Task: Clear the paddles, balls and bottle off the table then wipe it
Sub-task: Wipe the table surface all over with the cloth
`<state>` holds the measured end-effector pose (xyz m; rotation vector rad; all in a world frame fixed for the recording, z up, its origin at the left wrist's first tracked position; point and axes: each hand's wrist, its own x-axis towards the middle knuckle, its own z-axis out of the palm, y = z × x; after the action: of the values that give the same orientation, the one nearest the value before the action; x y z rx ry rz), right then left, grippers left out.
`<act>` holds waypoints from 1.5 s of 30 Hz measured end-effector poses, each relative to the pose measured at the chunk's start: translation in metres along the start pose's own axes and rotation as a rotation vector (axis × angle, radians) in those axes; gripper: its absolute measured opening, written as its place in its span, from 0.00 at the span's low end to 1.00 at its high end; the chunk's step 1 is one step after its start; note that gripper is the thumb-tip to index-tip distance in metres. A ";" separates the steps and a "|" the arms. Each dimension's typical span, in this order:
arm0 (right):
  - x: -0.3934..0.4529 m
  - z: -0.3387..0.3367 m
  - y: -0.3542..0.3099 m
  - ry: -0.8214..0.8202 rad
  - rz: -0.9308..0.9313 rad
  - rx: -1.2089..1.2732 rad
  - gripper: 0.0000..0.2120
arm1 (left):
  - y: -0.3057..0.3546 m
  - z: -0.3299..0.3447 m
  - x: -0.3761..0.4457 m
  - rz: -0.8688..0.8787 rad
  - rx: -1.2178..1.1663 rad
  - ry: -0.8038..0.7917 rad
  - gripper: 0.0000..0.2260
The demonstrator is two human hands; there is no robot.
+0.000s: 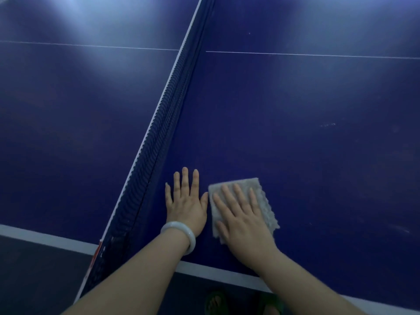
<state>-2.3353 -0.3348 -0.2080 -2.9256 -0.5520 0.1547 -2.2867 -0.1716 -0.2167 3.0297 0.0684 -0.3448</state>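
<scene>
Blue table [295, 133], net [163, 137], cloth [263, 201]

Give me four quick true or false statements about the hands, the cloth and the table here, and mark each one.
1. The right hand presses flat on the cloth. True.
2. The left hand grips a paddle. False: it lies flat on the bare table, holding nothing.
3. The left wrist wears a white bangle. True.
4. Both hands are left of the net. False: both are on its right.

Dim light glares off the far end of the blue tabletop [318, 123]. A dark floor [34, 273] lies below its white near edge.
</scene>
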 end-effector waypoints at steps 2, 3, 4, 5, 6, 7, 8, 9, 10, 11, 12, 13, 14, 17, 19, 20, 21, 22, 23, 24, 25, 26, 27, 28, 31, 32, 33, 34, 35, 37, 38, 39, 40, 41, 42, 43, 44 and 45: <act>-0.016 -0.002 0.026 -0.027 -0.025 -0.087 0.29 | 0.001 0.001 0.000 -0.003 0.003 0.021 0.28; -0.019 -0.004 0.045 -0.017 0.048 -0.134 0.29 | 0.001 0.002 0.000 -0.007 0.010 0.031 0.28; -0.017 -0.007 0.063 -0.025 0.180 -0.132 0.29 | 0.002 0.003 0.000 -0.010 0.015 0.039 0.28; -0.011 -0.012 0.076 -0.035 0.356 -0.095 0.29 | 0.003 0.004 0.000 -0.012 0.016 0.046 0.28; -0.004 -0.014 0.081 -0.028 0.509 -0.044 0.29 | 0.003 0.004 0.000 -0.013 0.017 0.052 0.28; 0.004 -0.014 0.076 -0.011 0.617 -0.002 0.29 | 0.003 0.005 0.000 -0.013 0.019 0.057 0.29; 0.012 -0.013 0.062 0.006 0.655 0.040 0.30 | 0.003 0.005 0.001 -0.012 0.022 0.059 0.29; 0.016 -0.010 0.043 0.002 0.619 0.051 0.30 | 0.003 0.005 0.001 -0.011 0.026 0.058 0.29; 0.015 -0.005 0.022 0.010 0.525 0.046 0.29 | 0.003 0.005 0.001 -0.010 0.026 0.055 0.29; 0.010 0.001 0.003 0.018 0.391 0.037 0.29 | 0.002 0.005 0.001 -0.006 0.022 0.051 0.29; -0.001 0.006 -0.010 0.016 0.242 0.032 0.29 | 0.002 0.005 0.001 -0.001 0.016 0.045 0.29; -0.015 0.008 -0.013 0.017 0.113 0.023 0.28 | 0.001 0.004 0.002 0.001 0.009 0.038 0.29; -0.027 0.008 -0.005 0.018 0.034 -0.001 0.27 | 0.000 0.005 0.002 -0.001 0.006 0.035 0.29; -0.052 0.007 0.055 0.048 0.156 -0.145 0.29 | 0.001 0.005 0.002 -0.010 0.028 0.043 0.28; -0.054 -0.003 0.084 0.030 0.489 -0.066 0.30 | 0.003 0.006 0.001 -0.012 0.033 0.048 0.28; -0.049 -0.004 0.084 0.040 0.626 -0.014 0.30 | 0.004 0.006 0.002 -0.014 0.031 0.049 0.28; -0.042 -0.004 0.072 0.055 0.699 0.010 0.29 | 0.004 0.006 0.002 -0.015 0.031 0.048 0.28; -0.035 -0.002 0.052 0.051 0.689 0.013 0.29 | 0.004 0.005 0.002 -0.016 0.031 0.045 0.28; -0.032 0.002 0.029 0.044 0.606 0.012 0.30 | 0.004 0.005 0.002 -0.015 0.030 0.036 0.29; -0.032 0.005 0.005 0.045 0.483 0.020 0.30 | 0.003 0.004 0.002 -0.012 0.028 0.024 0.29; -0.036 0.008 -0.015 0.029 0.360 0.031 0.29 | 0.002 0.002 0.002 -0.005 0.024 0.008 0.29; -0.044 0.011 -0.027 0.012 0.257 0.030 0.28 | 0.002 0.000 0.002 0.003 0.017 -0.010 0.29; -0.056 0.011 -0.030 0.009 0.180 0.023 0.28 | 0.002 -0.002 0.003 0.010 0.007 -0.032 0.29; -0.069 0.011 -0.024 0.004 0.136 0.007 0.27 | 0.002 -0.006 0.003 0.009 -0.009 -0.054 0.29; -0.111 0.007 0.022 0.013 0.185 -0.052 0.26 | 0.012 -0.017 0.002 -0.028 -0.093 -0.077 0.30; -0.121 0.004 0.040 0.013 0.259 -0.061 0.27 | 0.021 -0.019 -0.002 -0.030 -0.124 -0.071 0.30; -0.125 0.000 0.056 0.010 0.363 -0.043 0.27 | 0.033 -0.020 -0.006 -0.018 -0.155 -0.059 0.30; -0.125 -0.004 0.065 0.020 0.479 -0.019 0.28 | 0.048 -0.020 -0.012 -0.001 -0.189 -0.049 0.30; -0.120 -0.006 0.069 0.037 0.579 -0.001 0.28 | 0.065 -0.019 -0.017 0.014 -0.225 -0.045 0.30; -0.108 -0.007 0.061 0.052 0.660 0.010 0.29 | 0.099 -0.015 -0.027 0.018 -0.280 -0.061 0.30; -0.105 -0.006 0.055 0.046 0.621 0.015 0.29 | 0.114 -0.013 -0.031 0.009 -0.292 -0.069 0.30; -0.107 -0.004 0.050 0.034 0.533 0.011 0.29 | 0.126 -0.010 -0.034 -0.002 -0.296 -0.071 0.29; -0.114 -0.002 0.050 0.021 0.419 -0.007 0.29 | 0.137 -0.007 -0.036 -0.016 -0.295 -0.068 0.29; -0.125 -0.001 0.056 0.004 0.315 -0.027 0.28 | 0.145 -0.003 -0.038 -0.031 -0.289 -0.060 0.29; -0.139 -0.002 0.068 -0.009 0.250 -0.046 0.28 | 0.150 0.001 -0.041 -0.045 -0.275 -0.050 0.29; -0.151 -0.004 0.084 -0.020 0.237 -0.065 0.28 | 0.154 0.006 -0.043 -0.055 -0.249 -0.037 0.29; -0.164 -0.007 0.101 -0.018 0.272 -0.090 0.28 | 0.156 0.010 -0.046 -0.062 -0.218 -0.022 0.30; -0.173 -0.010 0.119 0.001 0.347 -0.102 0.27 | 0.157 0.013 -0.048 -0.068 -0.186 -0.005 0.30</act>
<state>-2.4528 -0.5094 -0.2066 -3.0956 -0.0476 0.1699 -2.3276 -0.3309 -0.2052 2.8471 0.1931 -0.3307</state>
